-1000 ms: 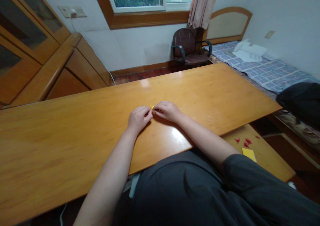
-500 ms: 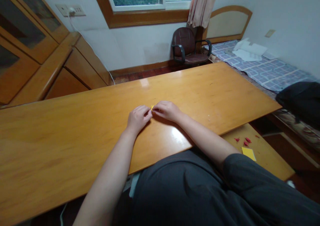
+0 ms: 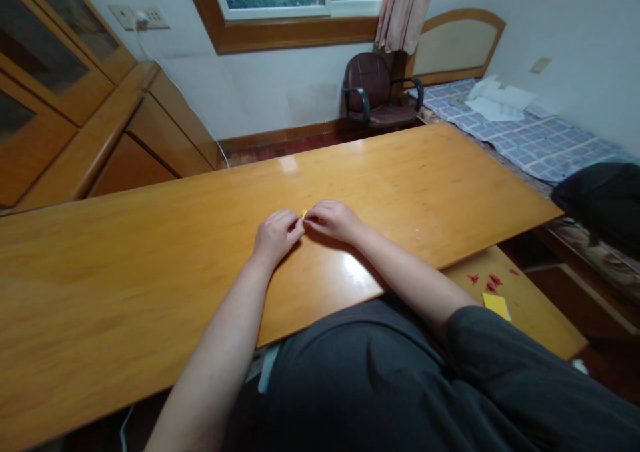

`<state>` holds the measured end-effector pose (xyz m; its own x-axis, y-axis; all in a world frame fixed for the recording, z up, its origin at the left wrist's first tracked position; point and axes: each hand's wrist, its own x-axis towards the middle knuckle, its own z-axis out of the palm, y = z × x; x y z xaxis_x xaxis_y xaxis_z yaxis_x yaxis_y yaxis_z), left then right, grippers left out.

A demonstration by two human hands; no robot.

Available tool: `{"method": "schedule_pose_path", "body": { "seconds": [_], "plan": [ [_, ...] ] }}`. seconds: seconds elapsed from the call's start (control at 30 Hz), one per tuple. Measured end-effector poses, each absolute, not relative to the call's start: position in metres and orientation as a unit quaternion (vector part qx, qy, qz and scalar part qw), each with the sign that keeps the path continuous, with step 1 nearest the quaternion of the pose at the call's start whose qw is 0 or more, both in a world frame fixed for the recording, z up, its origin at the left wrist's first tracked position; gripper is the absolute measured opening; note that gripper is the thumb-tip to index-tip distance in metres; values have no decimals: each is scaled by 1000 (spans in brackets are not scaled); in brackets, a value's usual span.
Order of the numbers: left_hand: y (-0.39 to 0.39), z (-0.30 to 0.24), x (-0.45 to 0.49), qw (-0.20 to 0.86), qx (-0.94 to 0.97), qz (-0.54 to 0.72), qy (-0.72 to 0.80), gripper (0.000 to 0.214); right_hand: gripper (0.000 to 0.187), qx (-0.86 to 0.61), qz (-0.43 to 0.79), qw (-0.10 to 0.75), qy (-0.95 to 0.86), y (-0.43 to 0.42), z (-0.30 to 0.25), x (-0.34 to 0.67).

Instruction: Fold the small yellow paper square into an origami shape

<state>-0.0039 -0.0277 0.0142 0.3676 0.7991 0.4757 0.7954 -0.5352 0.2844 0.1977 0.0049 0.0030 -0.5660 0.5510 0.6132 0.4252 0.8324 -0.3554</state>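
A small piece of folded yellow paper [image 3: 305,215] shows between my fingertips, just above the wooden table [image 3: 150,265]. My left hand [image 3: 276,235] pinches it from the left, thumb against forefinger. From the right, my right hand [image 3: 336,220] grips the same piece, its fingertips almost meeting those of the left. Most of the paper is covered by the fingers, so its folded form cannot be made out.
On a lower board at the right lie several small red folded pieces [image 3: 493,281] and a stack of yellow paper [image 3: 497,306]. Behind the table stands a brown armchair [image 3: 373,92]. A bed [image 3: 550,139] with a black bag [image 3: 603,202] is at right, a wooden cabinet [image 3: 115,132] at left.
Both hands keep their pinch on the yellow paper in nearly the same place. The view has shifted very slightly.
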Motion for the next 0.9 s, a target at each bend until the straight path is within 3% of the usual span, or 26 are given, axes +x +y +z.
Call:
{"method": "schedule_pose_path", "body": {
  "seconds": [0.9],
  "plan": [
    [-27, 11, -4, -11, 824, 302, 479, 23, 17, -281, 43, 386, -878, 3, 8, 195]
  ]
}}
